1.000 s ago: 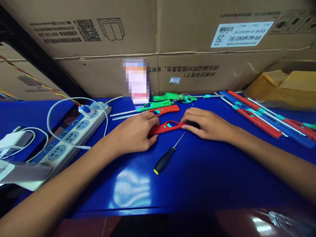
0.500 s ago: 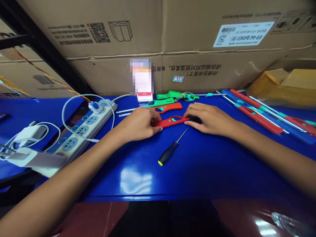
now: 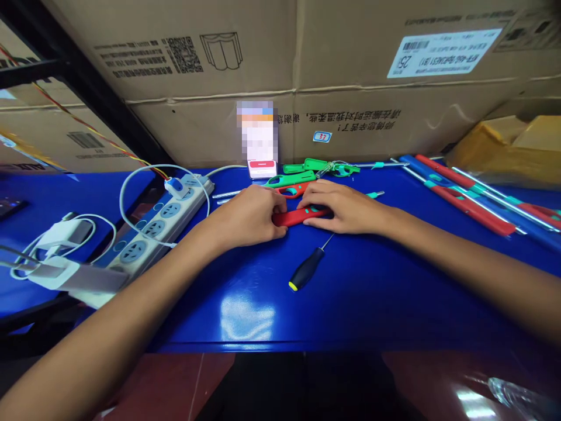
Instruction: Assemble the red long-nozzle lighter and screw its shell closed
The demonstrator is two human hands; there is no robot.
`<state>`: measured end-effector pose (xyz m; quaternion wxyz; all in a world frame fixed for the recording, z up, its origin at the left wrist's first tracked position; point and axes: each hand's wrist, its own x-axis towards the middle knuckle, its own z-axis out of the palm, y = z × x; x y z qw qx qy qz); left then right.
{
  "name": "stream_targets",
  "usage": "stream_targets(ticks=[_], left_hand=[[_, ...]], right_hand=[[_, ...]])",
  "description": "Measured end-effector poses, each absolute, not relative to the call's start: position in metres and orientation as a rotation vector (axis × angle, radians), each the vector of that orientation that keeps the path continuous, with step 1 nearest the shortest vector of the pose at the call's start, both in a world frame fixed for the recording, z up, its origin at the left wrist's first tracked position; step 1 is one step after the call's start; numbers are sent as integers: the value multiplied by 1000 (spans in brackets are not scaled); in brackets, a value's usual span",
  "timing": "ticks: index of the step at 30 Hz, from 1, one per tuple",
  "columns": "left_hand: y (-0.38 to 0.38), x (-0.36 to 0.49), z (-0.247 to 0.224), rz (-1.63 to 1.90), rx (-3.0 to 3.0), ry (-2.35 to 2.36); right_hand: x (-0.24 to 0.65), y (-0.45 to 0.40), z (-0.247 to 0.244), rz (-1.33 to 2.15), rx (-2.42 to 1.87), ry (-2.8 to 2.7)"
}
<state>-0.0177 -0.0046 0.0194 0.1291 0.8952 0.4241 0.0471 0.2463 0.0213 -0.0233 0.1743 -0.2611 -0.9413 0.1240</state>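
A red long-necked lighter handle (image 3: 294,217) lies low over the blue table, held at both ends. My left hand (image 3: 252,215) is closed round its left end, thumb below and fingers above. My right hand (image 3: 337,206) pinches its trigger part, covering much of it. Beyond the right knuckles shows a short teal and silver tip (image 3: 376,195); whether it joins the handle I cannot tell. A black screwdriver (image 3: 307,269) with a yellow end lies just in front, its shaft pointing toward the right hand. Behind are another red lighter (image 3: 298,190) and a green lighter (image 3: 294,179).
Green lighter parts (image 3: 318,166) lie at the back. Several red and blue lighters (image 3: 471,206) with metal tubes lie at right. A power strip (image 3: 162,219) with cables and a white charger (image 3: 74,275) stands left. A lit phone (image 3: 263,143) leans against a cardboard box (image 3: 197,128).
My right hand has moved left along the red lighter and now covers its trigger opening. The teal and silver tip has come into sight. The view has shifted slightly.
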Motion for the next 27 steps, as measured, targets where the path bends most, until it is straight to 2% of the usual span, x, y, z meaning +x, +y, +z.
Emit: stream_targets(ticks=[7, 13, 17, 22, 27], left_hand=[[-8, -11, 16, 297, 2460, 1217], [-10, -10, 16, 262, 2600, 1175], [-30, -3, 25, 446, 2703, 1262], [-65, 22, 16, 142, 2747, 1105], [-47, 10, 19, -63, 2643, 1138]], right_hand=[[245, 26, -33, 413, -640, -2590], [243, 21, -34, 412, -680, -2584], [245, 19, -32, 414, -685, -2572], [252, 20, -32, 378, -672, -2562], [267, 29, -37, 361, -700, -2503]])
